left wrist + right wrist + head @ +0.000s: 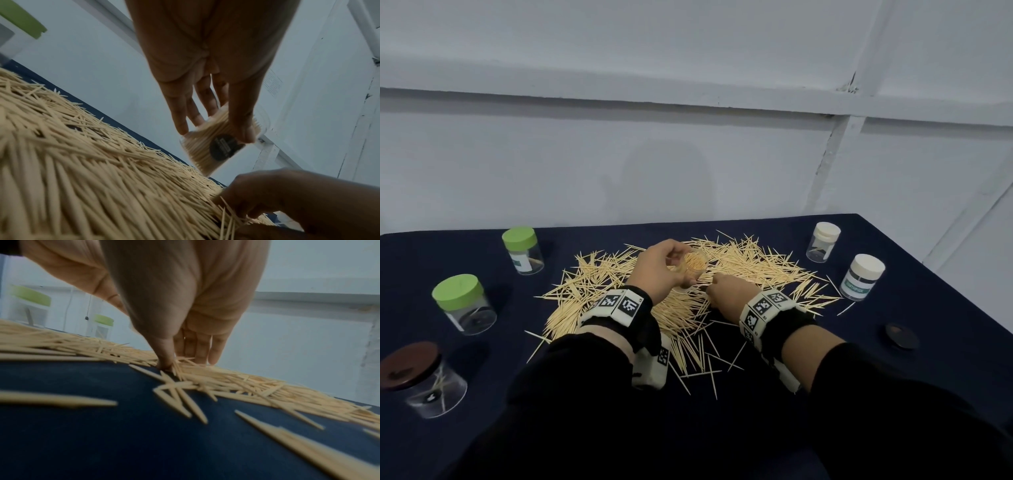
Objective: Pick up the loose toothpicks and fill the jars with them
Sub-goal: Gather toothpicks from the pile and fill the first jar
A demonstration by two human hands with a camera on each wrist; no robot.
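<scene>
Holding jar (689,270), pinching toothpicks (750,270)

Bkgd: pale grey-white panelled wall (688,154) beyond the fingers, w/ one horizontal ledge (619,99) running across above them and a vertical batten (835,154) up and to their right, paint chipped along its edge. Beneath the fingers, table under dark navy cloth (945,274), its far edge meeting the wall, its right edge angling off toward a second pale panel (989,240). Light even and dim; soft shadow on the wall past the fingers.
</scene>
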